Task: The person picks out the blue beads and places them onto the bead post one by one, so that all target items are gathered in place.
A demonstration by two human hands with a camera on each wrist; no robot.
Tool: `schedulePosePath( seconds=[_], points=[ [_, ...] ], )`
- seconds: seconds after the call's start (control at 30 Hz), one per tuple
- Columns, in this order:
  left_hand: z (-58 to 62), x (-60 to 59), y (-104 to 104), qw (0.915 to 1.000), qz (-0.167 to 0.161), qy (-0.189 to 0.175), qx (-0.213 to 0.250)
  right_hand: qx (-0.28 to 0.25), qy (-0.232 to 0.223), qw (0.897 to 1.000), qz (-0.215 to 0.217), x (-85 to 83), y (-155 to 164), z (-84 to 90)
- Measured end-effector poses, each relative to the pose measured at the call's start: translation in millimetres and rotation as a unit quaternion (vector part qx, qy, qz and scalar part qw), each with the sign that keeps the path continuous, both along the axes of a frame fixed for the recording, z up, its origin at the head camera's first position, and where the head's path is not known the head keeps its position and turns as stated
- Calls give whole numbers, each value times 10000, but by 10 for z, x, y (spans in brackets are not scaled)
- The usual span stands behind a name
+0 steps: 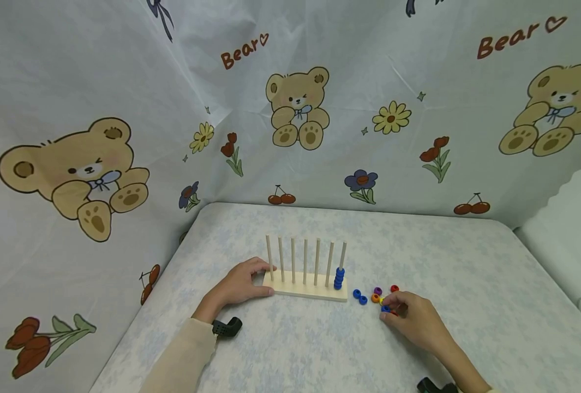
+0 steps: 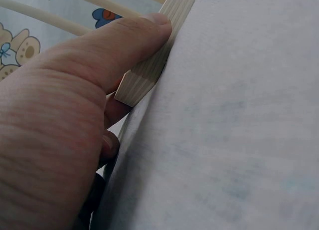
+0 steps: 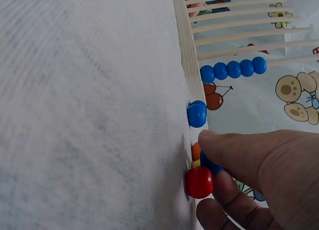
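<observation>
Hands at a wooden peg rack (image 1: pixel 305 291) mid-tabletop.
Left hand (image 1: pixel 241 284) clamps its grip on the rack's left end; right hand (image 1: pixel 410 316) pinches a blue bead (image 3: pixel 209 165) among loose beads (image 1: pixel 376 295) just right of the rack.

Peg rack (image 1: pixel 304 291) was pale natural wood w/ visible grain. Stacked beads (image 1: pixel 339 278) on the end peg were all blue. Loose beads (image 1: pixel 375 295) beside it: blue, purple, orange, yellow, red. Bead pinched in right hand (image 1: pixel 410 322) was blue. Bench (image 1: pixel 467 284) cover was white w/ faint blue-grey floral mottling. Backdrop (image 1: pixel 172 109) was white, printed w/ tan bears, yellow & navy flowers, red tulips, cherries, "Bear" in brown-red. Sleeve (image 1: pixel 182 355) was cream.
</observation>
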State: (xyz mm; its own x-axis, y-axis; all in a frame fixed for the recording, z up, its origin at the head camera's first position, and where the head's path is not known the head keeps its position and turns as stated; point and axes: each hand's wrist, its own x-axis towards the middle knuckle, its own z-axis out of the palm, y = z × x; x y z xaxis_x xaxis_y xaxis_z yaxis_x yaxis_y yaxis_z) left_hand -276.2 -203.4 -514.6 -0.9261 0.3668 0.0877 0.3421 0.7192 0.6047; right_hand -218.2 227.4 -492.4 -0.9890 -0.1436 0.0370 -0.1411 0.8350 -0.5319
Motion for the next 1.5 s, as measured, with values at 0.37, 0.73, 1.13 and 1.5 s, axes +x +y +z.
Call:
schedulePosePath(
  seconds=[0.37, 0.73, 1.13, 1.5],
  points=[
    [15, -11, -16, 10000, 17, 27, -4, -192, 9, 9998, 34, -5, 0, 138],
    [-17, -9, -9, 10000, 29, 11, 84, -96, 379, 9992, 102, -32, -31, 230],
    [-31, -28, 12, 10000, 72, -4, 37, -342, 851, 9954, 259, -58, -119, 300],
    [-44, -6, 2, 10000, 61, -43, 32, -510, 919, 9941, 280, -75, -176, 376]
  ],
)
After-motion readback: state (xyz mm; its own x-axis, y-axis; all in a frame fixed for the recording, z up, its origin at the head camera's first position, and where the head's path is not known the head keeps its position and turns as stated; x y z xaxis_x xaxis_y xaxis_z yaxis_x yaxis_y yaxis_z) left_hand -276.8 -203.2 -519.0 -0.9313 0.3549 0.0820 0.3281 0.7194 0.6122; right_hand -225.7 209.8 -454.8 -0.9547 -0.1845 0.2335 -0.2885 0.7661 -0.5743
